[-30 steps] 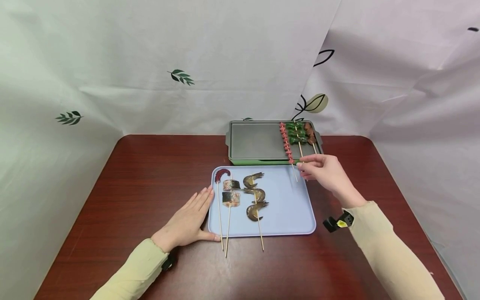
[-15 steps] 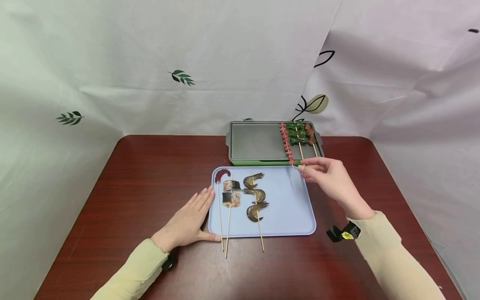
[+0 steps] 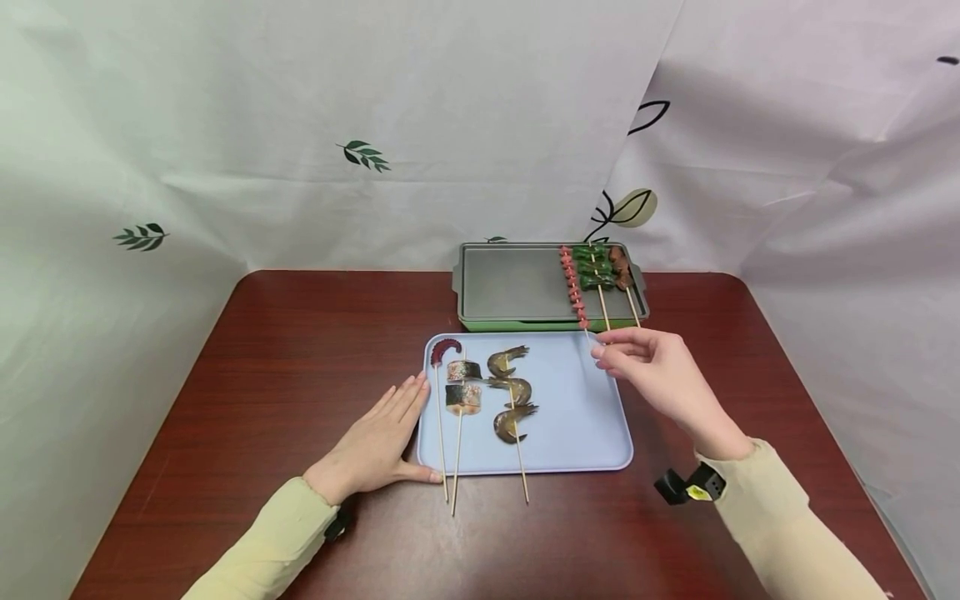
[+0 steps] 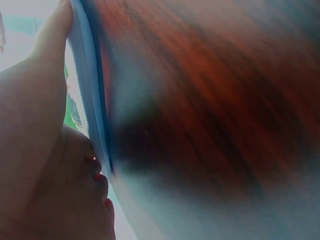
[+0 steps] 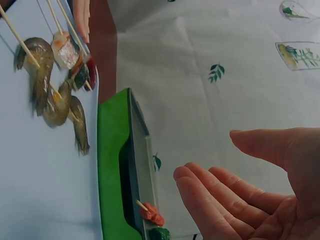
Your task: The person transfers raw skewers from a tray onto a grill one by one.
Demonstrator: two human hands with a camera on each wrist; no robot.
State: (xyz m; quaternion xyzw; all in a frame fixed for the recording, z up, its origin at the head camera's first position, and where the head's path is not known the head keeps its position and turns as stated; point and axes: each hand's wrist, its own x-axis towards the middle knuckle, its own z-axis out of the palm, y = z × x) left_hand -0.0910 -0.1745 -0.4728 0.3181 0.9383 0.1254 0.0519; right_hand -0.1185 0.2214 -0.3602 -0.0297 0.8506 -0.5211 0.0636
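Observation:
My left hand (image 3: pixel 378 437) rests along the left edge of a pale blue tray (image 3: pixel 577 425), fingers straight and thumb at its front corner. On the tray lie a skewer of prawns (image 3: pixel 512 390), one of dark-skinned fish pieces (image 3: pixel 462 398) and one with a dark red curl (image 3: pixel 445 350). Just in front of the grill pan (image 3: pixel 513 279), my right hand (image 3: pixel 648 362) hovers over the tray's far right corner. The right wrist view shows its thumb and fingers apart, holding nothing. Nearest to it are the sticks of a pink-piece skewer (image 3: pixel 573 286) and a green pepper skewer (image 3: pixel 594 267).
A brown meat skewer (image 3: pixel 620 267) lies at the pan's right end, beside the green one. The pan, with a green base (image 5: pixel 112 150), stands directly behind the tray on the dark red wooden table (image 3: pixel 322 333). White cloth (image 3: pixel 262 100) hangs around the table's back and sides.
My right hand has drawn back from the pan toward me, away from the skewer sticks by its front edge. The left hand, tray and its skewers stay in place.

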